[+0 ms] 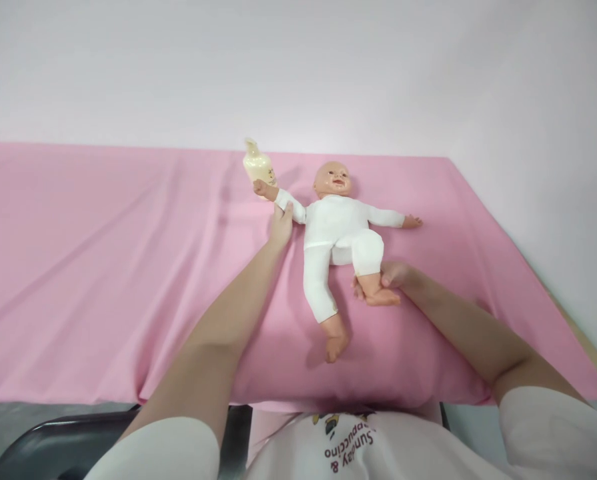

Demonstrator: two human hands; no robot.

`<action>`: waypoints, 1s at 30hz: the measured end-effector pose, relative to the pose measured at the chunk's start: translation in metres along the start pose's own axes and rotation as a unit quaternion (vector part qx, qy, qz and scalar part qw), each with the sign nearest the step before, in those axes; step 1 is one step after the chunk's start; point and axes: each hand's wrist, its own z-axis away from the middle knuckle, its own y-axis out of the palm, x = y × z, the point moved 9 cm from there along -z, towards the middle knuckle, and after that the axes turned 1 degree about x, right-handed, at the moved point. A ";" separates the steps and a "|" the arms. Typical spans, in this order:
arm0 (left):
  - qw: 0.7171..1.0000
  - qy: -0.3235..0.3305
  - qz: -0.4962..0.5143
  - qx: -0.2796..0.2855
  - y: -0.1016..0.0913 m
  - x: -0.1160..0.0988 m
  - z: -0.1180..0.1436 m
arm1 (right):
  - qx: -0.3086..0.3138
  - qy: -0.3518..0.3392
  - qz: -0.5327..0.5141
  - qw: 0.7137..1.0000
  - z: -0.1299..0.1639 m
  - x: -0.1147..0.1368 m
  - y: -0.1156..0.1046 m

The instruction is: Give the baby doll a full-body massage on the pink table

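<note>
A baby doll [335,227] in a white suit lies on its back on the pink cloth [103,267], head toward the wall. My left hand [281,225] grips the doll's outstretched arm near the wrist. Just beyond that arm stands a cream-coloured bottle [258,165], touching the doll's hand. My right hand [388,280] holds the doll's bent leg at the foot and ankle. The doll's other leg lies straight, pointing toward me, and its other arm is spread to the right.
The pink cloth covers a table that runs along a pale wall [298,67]. The table's right edge [578,327] slants toward me. A dark chair part [53,440] shows at the lower left.
</note>
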 end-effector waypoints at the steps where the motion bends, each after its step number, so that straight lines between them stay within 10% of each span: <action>1: 1.000 0.000 0.003 -0.020 -0.004 0.000 -0.001 | 0.033 0.021 0.002 0.999 0.001 -0.004 0.004; 5: 0.999 0.000 0.008 -0.038 -0.004 -0.001 -0.001 | 0.116 0.063 0.029 0.991 0.001 -0.011 0.016; 22: 1.000 0.002 -0.025 -0.001 0.011 -0.009 0.006 | 0.103 0.004 0.014 0.995 0.001 -0.001 0.019; 30: 0.949 0.204 -0.183 0.158 0.048 -0.043 0.022 | 0.132 -0.163 -0.098 0.973 0.006 0.019 0.009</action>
